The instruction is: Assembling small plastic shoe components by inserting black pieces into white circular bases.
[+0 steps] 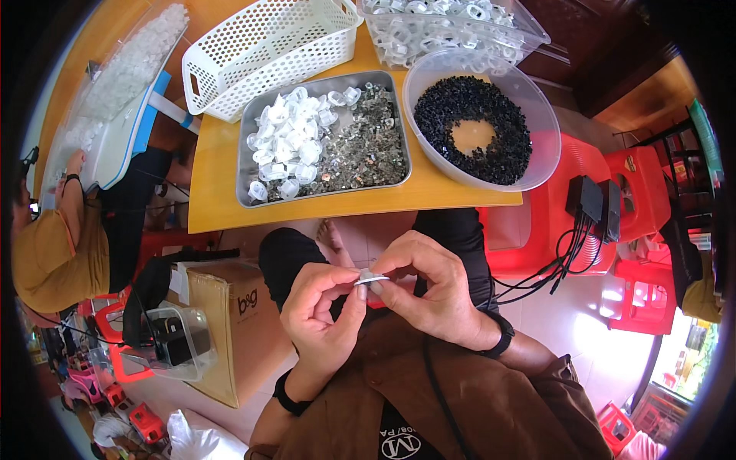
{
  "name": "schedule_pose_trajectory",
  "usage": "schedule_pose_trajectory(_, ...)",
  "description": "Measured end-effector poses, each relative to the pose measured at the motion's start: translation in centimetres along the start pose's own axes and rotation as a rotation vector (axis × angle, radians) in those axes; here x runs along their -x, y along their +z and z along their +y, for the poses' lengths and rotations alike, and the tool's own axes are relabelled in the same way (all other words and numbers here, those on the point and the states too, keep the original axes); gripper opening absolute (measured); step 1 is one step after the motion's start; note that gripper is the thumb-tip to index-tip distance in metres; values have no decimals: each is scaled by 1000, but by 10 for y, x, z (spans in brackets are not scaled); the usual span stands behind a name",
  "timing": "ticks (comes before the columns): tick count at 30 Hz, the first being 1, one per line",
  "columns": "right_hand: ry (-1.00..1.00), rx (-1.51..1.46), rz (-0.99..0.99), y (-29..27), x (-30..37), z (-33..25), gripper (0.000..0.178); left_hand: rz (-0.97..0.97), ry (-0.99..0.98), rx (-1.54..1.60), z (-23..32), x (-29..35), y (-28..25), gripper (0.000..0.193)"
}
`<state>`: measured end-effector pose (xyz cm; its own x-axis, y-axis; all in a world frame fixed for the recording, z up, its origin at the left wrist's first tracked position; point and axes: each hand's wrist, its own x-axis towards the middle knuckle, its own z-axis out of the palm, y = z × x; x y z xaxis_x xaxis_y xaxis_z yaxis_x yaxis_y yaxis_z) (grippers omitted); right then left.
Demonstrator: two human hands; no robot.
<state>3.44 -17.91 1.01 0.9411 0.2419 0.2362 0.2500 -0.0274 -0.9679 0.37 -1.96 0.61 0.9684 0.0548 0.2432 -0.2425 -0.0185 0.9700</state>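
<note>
A small whitish plastic piece (372,279) is held in front of my chest, between both hands. My left hand (326,310) pinches its left side between thumb and forefinger. From the other side, the thumb and fingers of my right hand (429,287) close on it too. Beyond my hands, a metal tray (330,195) lies near the table's front edge. White translucent plastic caps (287,134) are heaped in its left half, and small greyish metal-looking parts (364,149) cover the right. To its right stands a round clear bowl (540,115) with tiny black parts (498,157) ringed inside.
On the yellow table (222,215), a white perforated basket (284,65) and a clear bin of white plastic rings (452,31) stand farther back. A cardboard box (222,330) is at my left, red stools (506,238) at my right. Another person (69,245) sits far left.
</note>
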Motion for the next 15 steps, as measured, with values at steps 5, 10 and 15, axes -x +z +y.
schedule_pose_trajectory(5,-37,-32,16,1,-3,-4,20,-19,-4,32,3,-2,3,18)
schedule_pose_trajectory(10,-111,22,49,5,-5,-1,19,-21,-7,-4,6,-5,4,17)
schedule_pose_trajectory(15,-84,35,49,3,-5,-5,19,-33,36,-23,3,-6,1,21)
